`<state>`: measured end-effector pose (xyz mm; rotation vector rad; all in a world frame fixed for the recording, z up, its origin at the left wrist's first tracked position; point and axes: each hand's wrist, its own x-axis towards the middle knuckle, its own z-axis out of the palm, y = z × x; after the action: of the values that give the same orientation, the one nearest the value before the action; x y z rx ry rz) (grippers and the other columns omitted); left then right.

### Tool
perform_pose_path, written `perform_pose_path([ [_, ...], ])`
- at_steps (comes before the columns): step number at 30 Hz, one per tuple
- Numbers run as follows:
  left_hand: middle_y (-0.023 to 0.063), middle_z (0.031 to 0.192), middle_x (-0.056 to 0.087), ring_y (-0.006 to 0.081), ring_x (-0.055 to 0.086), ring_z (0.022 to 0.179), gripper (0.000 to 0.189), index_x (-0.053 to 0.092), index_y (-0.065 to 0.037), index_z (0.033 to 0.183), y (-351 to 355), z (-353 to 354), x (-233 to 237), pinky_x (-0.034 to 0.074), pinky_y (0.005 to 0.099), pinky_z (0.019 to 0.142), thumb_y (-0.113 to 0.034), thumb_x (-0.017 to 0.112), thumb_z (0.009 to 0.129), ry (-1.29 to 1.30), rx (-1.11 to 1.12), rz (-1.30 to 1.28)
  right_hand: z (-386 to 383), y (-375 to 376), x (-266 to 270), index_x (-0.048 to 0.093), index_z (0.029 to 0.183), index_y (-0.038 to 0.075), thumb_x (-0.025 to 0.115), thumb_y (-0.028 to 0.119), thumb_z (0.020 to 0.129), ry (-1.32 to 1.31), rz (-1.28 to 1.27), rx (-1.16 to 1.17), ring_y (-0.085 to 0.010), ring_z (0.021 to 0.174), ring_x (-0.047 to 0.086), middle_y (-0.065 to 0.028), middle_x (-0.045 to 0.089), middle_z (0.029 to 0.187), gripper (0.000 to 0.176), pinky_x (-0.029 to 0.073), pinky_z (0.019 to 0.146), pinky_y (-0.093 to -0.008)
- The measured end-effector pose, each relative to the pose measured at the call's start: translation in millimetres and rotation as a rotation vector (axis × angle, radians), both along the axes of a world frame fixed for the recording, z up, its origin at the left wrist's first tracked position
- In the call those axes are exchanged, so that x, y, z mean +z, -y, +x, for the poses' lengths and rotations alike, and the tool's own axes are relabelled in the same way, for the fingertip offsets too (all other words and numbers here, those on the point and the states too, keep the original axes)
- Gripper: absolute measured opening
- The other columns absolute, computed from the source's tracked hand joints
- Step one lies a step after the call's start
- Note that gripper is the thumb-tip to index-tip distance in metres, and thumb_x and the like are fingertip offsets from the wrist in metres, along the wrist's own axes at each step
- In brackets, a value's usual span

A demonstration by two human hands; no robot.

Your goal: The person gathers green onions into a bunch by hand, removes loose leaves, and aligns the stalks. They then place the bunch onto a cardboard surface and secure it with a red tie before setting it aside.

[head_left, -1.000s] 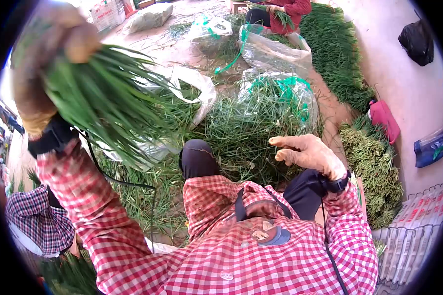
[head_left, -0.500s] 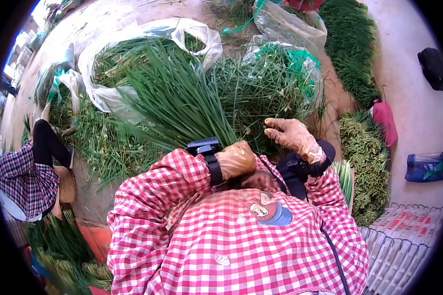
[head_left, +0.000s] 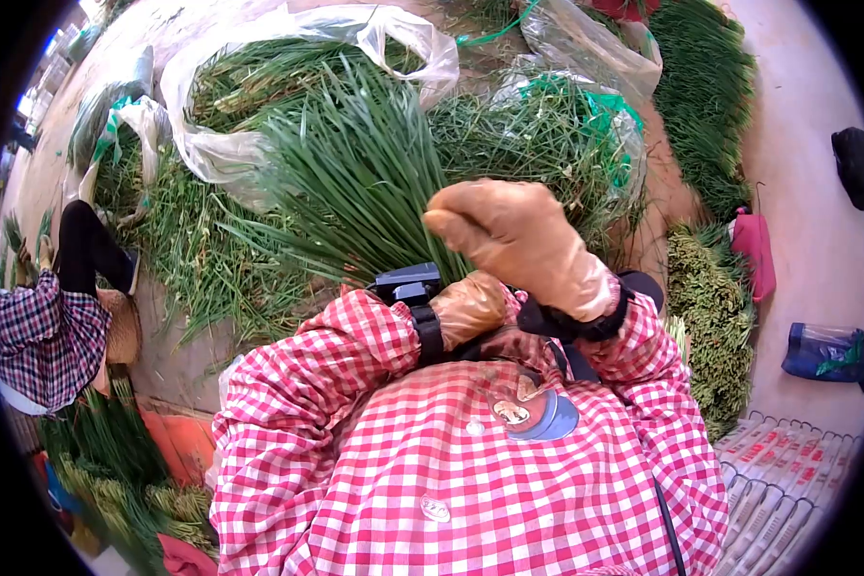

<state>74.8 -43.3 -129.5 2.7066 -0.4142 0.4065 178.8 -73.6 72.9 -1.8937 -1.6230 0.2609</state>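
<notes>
My left hand (head_left: pixel 468 312), in a tan glove, is closed round the lower end of a thick bunch of green chives (head_left: pixel 355 163). The long leaves fan up and away from my chest. My right hand (head_left: pixel 523 240), gloved the same way, is raised at the right side of the bunch. Its fingers are curled and pressed to the thumb by the leaves; whatever is between them, if anything, is too small to make out. Dark devices are strapped at both wrists.
Beyond the bunch lies an open white plastic bag (head_left: pixel 206 154) of greens. Loose trimmings (head_left: pixel 547 134) heap beside it. Stacked green bundles (head_left: pixel 706 96) and a budded pile (head_left: pixel 706 326) line the right. A person in a checked shirt (head_left: pixel 48 336) sits at left.
My right hand has moved left and up to the bunch, and its spread fingers have closed together. My left hand keeps its hold on the chives. The view has shifted slightly.
</notes>
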Motion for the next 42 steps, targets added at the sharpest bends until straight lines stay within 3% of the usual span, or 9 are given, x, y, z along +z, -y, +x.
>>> perform_pose_path([
  [6,0.0079,0.090,0.064,0.0194,0.062,0.081,0.025,0.060,-0.002,0.104,83,29,-28,0.049,0.0295,0.072,-0.017,0.060,0.085,-0.399,1.520,-0.818,-12,-52,-67,0.052,0.099,0.003,0.067,0.022,0.077,0.360,-0.116,-0.132,-0.0341,0.079,0.059,-0.0169,0.058,0.085,0.033,0.050,0.069,-0.0417],
  [9,0.0091,0.106,0.065,0.0185,0.062,0.096,0.038,0.059,-0.009,0.115,17,-16,-1,0.048,0.0301,0.080,-0.021,0.070,0.080,-0.553,0.237,-1.162,3,-33,-63,0.050,0.093,0.004,0.061,0.015,0.076,0.096,-0.271,-0.352,-0.0388,0.077,0.061,-0.0206,0.060,0.081,0.023,0.048,0.068,-0.0455],
  [12,0.0134,0.108,0.062,0.0181,0.060,0.101,0.035,0.056,-0.001,0.116,8,-5,29,0.047,0.0311,0.081,-0.025,0.055,0.091,-0.482,0.030,-0.291,30,-2,-86,0.051,0.093,0.004,0.061,0.022,0.079,0.003,-0.411,-0.464,-0.0397,0.078,0.061,-0.0200,0.062,0.081,0.025,0.047,0.068,-0.0460],
  [20,0.0104,0.098,0.055,0.0195,0.054,0.092,0.027,0.051,0.001,0.114,26,4,-45,0.043,0.0295,0.091,-0.013,0.035,0.097,-0.341,-0.008,-0.077,41,-4,-43,0.059,0.090,0.007,0.064,0.039,0.083,-0.185,-0.296,-0.526,-0.0316,0.073,0.063,-0.0146,0.064,0.076,0.034,0.048,0.066,-0.0405],
  [24,0.0078,0.100,0.055,0.0149,0.054,0.093,0.026,0.052,-0.003,0.114,9,1,37,0.043,0.0272,0.090,-0.014,0.038,0.096,-0.685,0.019,0.231,51,4,-33,0.061,0.084,0.006,0.065,0.035,0.086,-0.338,-0.053,-0.624,-0.0182,0.055,0.056,-0.0080,0.060,0.063,0.029,0.045,0.057,-0.0328],
  [26,0.0043,0.109,0.054,0.0097,0.054,0.098,0.030,0.049,-0.006,0.123,20,-12,-48,0.042,0.0223,0.092,-0.017,0.034,0.100,-0.587,0.068,0.477,54,12,-29,0.061,0.083,0.006,0.065,0.034,0.086,-0.352,-0.019,-0.648,-0.0182,0.054,0.055,-0.0080,0.060,0.062,0.029,0.045,0.055,-0.0330],
  [32,0.0067,0.062,0.051,0.0176,0.054,0.057,0.011,0.057,-0.002,0.066,11,-3,14,0.044,0.0313,0.052,-0.009,0.055,0.075,-0.161,-0.001,0.377,41,22,-37,0.060,0.083,0.003,0.066,0.043,0.086,-0.255,-0.232,-0.564,-0.0127,0.059,0.059,-0.0058,0.061,0.065,0.040,0.046,0.055,-0.0269],
  [35,0.0051,0.091,0.056,0.0133,0.056,0.083,0.023,0.054,-0.003,0.107,24,8,-16,0.048,0.0244,0.076,-0.020,0.047,0.095,-0.073,0.198,1.380,13,12,-48,0.054,0.105,-0.006,0.059,0.059,0.081,0.050,-0.616,-0.307,-0.0355,0.075,0.065,-0.0222,0.064,0.080,0.069,0.052,0.068,-0.0401],
  [42,0.0085,0.143,0.036,0.0131,0.035,0.131,0.053,0.025,-0.010,0.143,9,-5,38,0.029,0.0241,0.109,-0.023,0.046,0.097,0.023,0.007,1.248,7,25,-92,0.047,0.126,0.004,0.068,0.037,0.079,-0.457,-0.383,-0.321,-0.0380,0.103,0.059,-0.0212,0.063,0.109,0.061,0.046,0.087,-0.0408],
])
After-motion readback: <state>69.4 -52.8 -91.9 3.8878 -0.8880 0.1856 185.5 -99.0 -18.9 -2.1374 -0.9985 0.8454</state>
